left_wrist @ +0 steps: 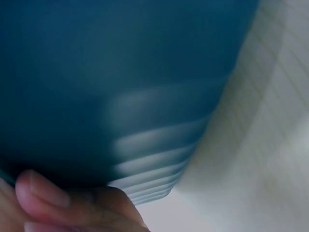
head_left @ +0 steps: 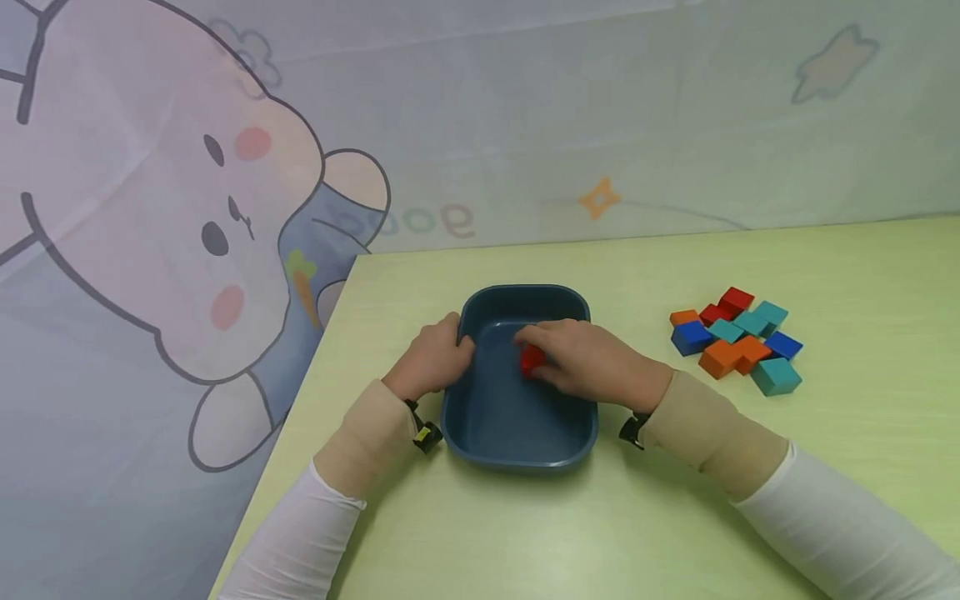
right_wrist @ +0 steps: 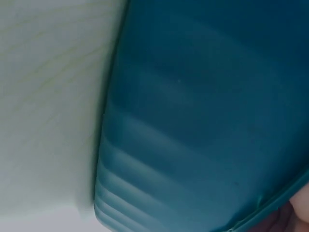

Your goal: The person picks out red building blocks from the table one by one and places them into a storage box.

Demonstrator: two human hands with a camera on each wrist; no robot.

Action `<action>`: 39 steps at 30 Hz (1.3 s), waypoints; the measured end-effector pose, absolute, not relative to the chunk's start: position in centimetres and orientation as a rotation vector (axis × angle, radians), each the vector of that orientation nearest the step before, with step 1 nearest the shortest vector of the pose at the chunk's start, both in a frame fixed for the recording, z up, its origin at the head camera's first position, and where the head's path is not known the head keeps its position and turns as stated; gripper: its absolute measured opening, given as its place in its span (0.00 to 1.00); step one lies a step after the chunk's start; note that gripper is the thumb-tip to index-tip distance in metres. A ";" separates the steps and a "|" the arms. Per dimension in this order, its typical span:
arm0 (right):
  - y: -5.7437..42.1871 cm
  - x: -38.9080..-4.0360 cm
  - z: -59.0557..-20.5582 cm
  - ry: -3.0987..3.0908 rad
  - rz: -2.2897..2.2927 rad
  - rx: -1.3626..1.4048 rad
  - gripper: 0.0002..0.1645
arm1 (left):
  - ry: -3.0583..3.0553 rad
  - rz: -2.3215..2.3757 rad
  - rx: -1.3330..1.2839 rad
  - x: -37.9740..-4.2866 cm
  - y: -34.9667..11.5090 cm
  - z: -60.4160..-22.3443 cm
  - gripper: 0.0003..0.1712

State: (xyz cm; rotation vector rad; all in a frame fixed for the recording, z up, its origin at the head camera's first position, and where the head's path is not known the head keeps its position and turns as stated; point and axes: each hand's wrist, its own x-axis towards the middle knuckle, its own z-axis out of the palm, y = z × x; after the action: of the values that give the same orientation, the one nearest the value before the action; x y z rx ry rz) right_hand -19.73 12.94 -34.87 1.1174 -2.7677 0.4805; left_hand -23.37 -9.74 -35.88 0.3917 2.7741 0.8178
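A dark blue rectangular tray (head_left: 517,433) with rounded corners stands on the table. My left hand (head_left: 433,358) grips its left rim, thumb over the inside edge; in the left wrist view those fingers (left_wrist: 48,193) lie along the rim. Reaching in over the right rim, my right hand (head_left: 585,354) pinches a red block (head_left: 532,360) between thumb and fingers inside the tray. Whether the block touches the tray floor I cannot tell. The right wrist view shows mostly the tray's outer wall (right_wrist: 193,121), with the hand barely visible at the corner.
Right of the tray lies a cluster of several blocks: red (head_left: 738,299), orange (head_left: 720,358), blue (head_left: 691,337) and teal (head_left: 776,377). The pale green table (head_left: 862,467) has its left edge near my left arm. A printed cloth (head_left: 510,108) hangs behind.
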 end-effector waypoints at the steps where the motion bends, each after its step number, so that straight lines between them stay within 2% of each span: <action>1: 12.9 -19.8 -34.9 -2.774 0.472 1.115 0.25 | 2.776 0.816 0.392 -23.4 -9.8 -35.9 0.13; 28: 14.8 -19.9 -33.1 -2.752 0.553 1.021 0.21 | 2.799 0.824 0.387 -23.5 -9.5 -35.9 0.12; 39: 21.1 -20.3 -31.2 -2.679 0.566 0.805 0.20 | 2.800 0.815 0.396 -23.7 -8.2 -35.8 0.12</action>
State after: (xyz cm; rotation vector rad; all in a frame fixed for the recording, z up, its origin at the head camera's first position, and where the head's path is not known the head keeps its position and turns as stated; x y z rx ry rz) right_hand -20.27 21.12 -31.23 0.8051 -2.6785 0.5660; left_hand -23.70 -8.17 -35.84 0.3963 2.7996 0.8149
